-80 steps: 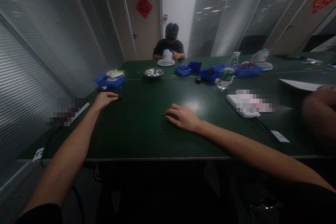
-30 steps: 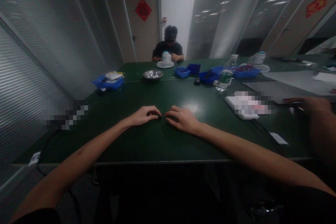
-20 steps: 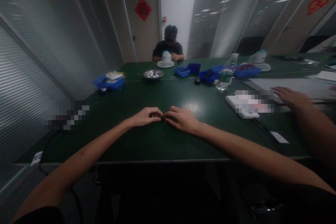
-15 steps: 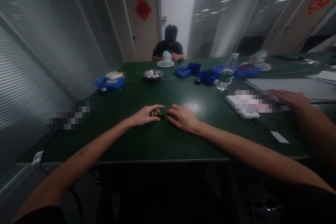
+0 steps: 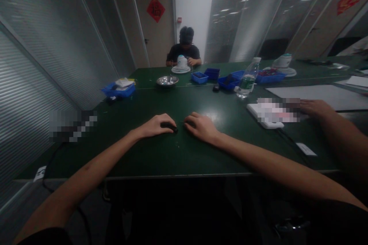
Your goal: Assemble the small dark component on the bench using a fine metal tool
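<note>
My left hand (image 5: 158,125) rests low over the green table (image 5: 149,159), its thumb and fingers closed on a small black object (image 5: 174,129). Only the end of that object shows at the fingertips; its kind is not clear. Just to the right, my right hand (image 5: 201,127) lies on the tabletop with bent fingers. A dark gap shows between its thumb and forefinger, and I see nothing held in it. A narrow strip of table separates the two hands.
Further back are a metal bowl (image 5: 167,81), small blue trays (image 5: 199,78) and a water bottle (image 5: 248,78). A blue bin (image 5: 119,90) stands at left. On the right, another person's hand (image 5: 314,108) is near a white device (image 5: 264,116). A person (image 5: 184,51) sits opposite.
My left fingers have curled down and closed round the black object. My right hand has shifted slightly right, away from it.
</note>
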### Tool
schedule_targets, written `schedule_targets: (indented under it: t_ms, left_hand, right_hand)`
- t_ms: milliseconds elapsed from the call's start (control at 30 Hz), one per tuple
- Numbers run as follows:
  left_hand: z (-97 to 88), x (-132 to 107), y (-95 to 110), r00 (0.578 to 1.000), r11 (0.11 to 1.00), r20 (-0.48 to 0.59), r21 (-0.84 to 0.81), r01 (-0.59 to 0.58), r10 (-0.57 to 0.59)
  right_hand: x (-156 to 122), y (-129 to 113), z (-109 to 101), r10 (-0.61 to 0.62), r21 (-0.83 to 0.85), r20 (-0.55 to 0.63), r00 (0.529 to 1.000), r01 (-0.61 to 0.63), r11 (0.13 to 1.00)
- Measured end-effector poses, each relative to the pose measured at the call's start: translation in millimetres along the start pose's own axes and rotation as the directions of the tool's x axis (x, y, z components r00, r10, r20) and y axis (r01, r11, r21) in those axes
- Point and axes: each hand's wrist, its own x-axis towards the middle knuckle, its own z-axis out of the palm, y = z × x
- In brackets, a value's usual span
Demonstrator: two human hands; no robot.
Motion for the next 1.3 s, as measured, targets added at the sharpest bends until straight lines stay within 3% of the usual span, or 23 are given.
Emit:
schedule_targets:
  t_ms: [133,233,367,500,667,900,1100,1300]
  left_hand:
    - [-21.2,-10,-30,0.997,0.988,-0.063,0.140,0.058,-0.049]
    - [-52.6,-34,-65,0.964,0.934,-0.168,0.259,0.246,-0.208]
    - [-93.9,-79,-112,0.830,0.769,-0.352,0.336,0.543,-0.432]
    - [-119.6,-112,-137,0.731,0.627,-0.456,0.387,0.676,-0.507]
    - [-132.6,-127,-150,0.658,0.524,-0.507,0.401,0.752,-0.557]
    - [-136.1,-136,-162,0.632,0.591,-0.560,0.286,0.754,-0.535]
    - [-141.5,-137,-166,0.488,0.419,-0.595,0.262,0.869,-0.639]
    - [-141.1,-136,-165,0.449,0.419,-0.604,0.202,0.885,-0.659]
  right_hand:
    - [0,0,0,0.001,0.012,0.010,1.000,-0.002,1.000]
    - [-1,1,1,-0.005,0.016,0.006,1.000,0.005,1.000]
    - [-1,1,0,-0.009,0.019,0.009,1.000,0.009,1.000]
    - [-1,0,-2,-0.022,0.032,0.012,1.000,0.022,0.999]
    - [-1,1,-1,-0.029,0.037,0.011,1.000,0.028,0.999]
    - [-1,2,0,-0.036,0.045,0.008,0.999,0.036,0.998]
    - [0,2,2,-0.031,0.023,0.010,0.999,0.031,0.999]
    - [1,3,1,-0.043,0.027,0.019,0.999,0.042,0.999]
